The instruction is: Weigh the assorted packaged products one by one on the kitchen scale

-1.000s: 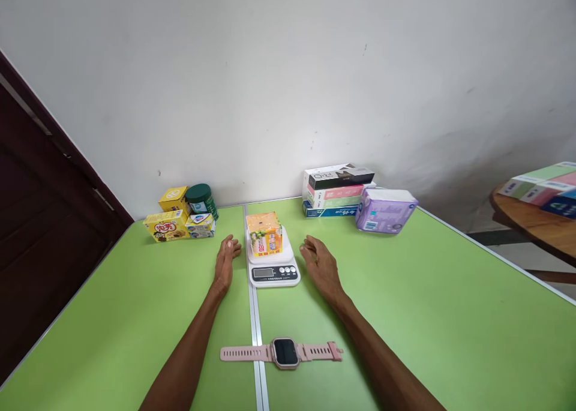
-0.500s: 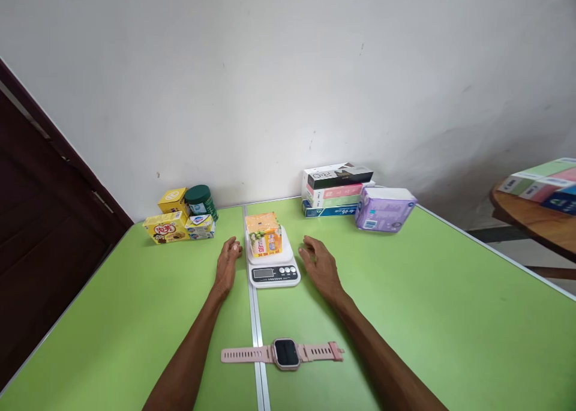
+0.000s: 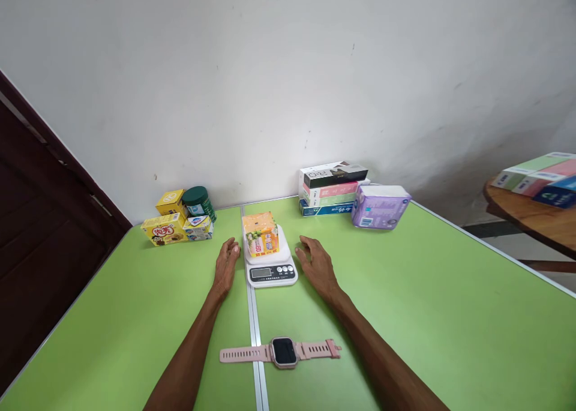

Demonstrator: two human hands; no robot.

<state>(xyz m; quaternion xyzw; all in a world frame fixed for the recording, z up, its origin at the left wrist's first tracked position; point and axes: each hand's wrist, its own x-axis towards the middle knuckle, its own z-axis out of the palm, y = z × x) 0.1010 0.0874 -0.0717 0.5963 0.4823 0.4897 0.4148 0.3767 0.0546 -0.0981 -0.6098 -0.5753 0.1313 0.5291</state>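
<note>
A white kitchen scale (image 3: pixel 272 281) lies on the green table, its small display dark. On its platform stands an orange-and-yellow printed plastic-wrapped pack (image 3: pixel 261 235). My left hand (image 3: pixel 226 263) rests on the table just left of the scale, apart from it, fingers loosely curved and holding nothing. To the right of the scale, my right hand (image 3: pixel 318 266) lies with thumb and fingers apart, also holding nothing. Between my forearms a pink-strapped smartwatch (image 3: pixel 284 352) is stretched out flat across the table's metal seam.
Back left are yellow boxes (image 3: pixel 164 230) and a dark green canister (image 3: pixel 198 203). Stacked boxes (image 3: pixel 333 190) and a purple pack (image 3: pixel 381 207) stand back right by the wall. A wooden stool (image 3: pixel 531 219) with more boxes is beyond the right edge.
The view has shifted slightly, moving everything a little to the left. Both hands, the pack and the scale keep nearly the same places relative to each other.
</note>
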